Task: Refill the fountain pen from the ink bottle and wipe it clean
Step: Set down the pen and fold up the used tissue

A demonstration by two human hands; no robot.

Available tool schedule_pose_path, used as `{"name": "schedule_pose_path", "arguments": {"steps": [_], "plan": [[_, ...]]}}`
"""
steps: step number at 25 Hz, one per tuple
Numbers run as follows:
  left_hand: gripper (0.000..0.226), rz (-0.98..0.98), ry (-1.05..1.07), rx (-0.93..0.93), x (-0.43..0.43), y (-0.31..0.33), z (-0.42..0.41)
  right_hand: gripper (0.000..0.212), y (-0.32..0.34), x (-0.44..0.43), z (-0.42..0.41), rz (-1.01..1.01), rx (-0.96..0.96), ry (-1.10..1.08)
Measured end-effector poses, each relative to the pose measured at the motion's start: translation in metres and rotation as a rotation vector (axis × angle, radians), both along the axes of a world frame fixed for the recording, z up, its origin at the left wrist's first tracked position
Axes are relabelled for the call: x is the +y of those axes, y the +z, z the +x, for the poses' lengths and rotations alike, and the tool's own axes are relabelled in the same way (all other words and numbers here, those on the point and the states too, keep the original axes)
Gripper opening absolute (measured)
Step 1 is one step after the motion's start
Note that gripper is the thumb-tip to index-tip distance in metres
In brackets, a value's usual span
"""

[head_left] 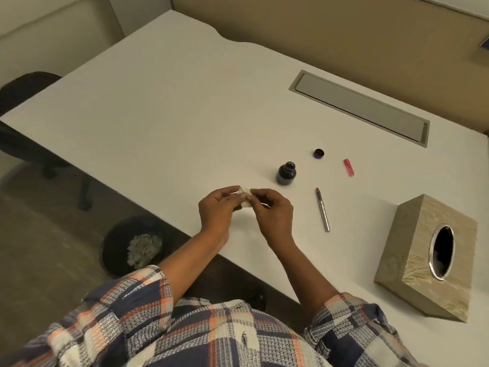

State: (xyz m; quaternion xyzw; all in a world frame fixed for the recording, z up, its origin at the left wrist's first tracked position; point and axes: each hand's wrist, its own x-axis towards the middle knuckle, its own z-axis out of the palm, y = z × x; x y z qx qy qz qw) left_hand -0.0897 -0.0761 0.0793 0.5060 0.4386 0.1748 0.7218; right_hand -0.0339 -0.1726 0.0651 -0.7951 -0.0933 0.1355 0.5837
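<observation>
A small wad of white tissue (pixel 245 196) is pinched between my left hand (pixel 219 210) and my right hand (pixel 274 214), just above the white desk (pixel 172 115). The open ink bottle (pixel 286 174), dark and uncapped, stands upright a little beyond and to the right of my hands. Its dark cap (pixel 319 153) lies further back. The silver fountain pen (pixel 323 210) lies flat to the right of my right hand, with its reddish tip pointing away from me. A small pink pen part (pixel 349 167) rests beyond it.
A beige tissue box (pixel 412 260) stands at the right near the desk's front edge. A grey cable flap (pixel 360 107) is set into the desk at the back. A black waste bin (pixel 132 247) with crumpled tissues sits on the floor at the left, beside a chair (pixel 23 102).
</observation>
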Motion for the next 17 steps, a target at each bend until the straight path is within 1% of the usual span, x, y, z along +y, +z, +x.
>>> {"name": "schedule_pose_path", "arguments": {"steps": [4,8,12,17], "plan": [[0.017,-0.037,0.099,-0.019,0.057,-0.002,-0.028,0.023,0.007,0.056,-0.019,-0.061,-0.068,0.199],[0.014,-0.043,0.161,-0.023,0.114,-0.007,-0.062,0.007,0.002,0.121,-0.047,-0.103,-0.117,0.211],[0.008,-0.024,0.269,0.001,0.183,-0.018,-0.108,0.006,-0.014,0.198,-0.086,-0.198,-0.215,0.378],[0.007,0.045,0.413,0.094,0.252,-0.044,-0.165,0.014,-0.024,0.281,-0.135,-0.28,-0.283,0.604]]}}
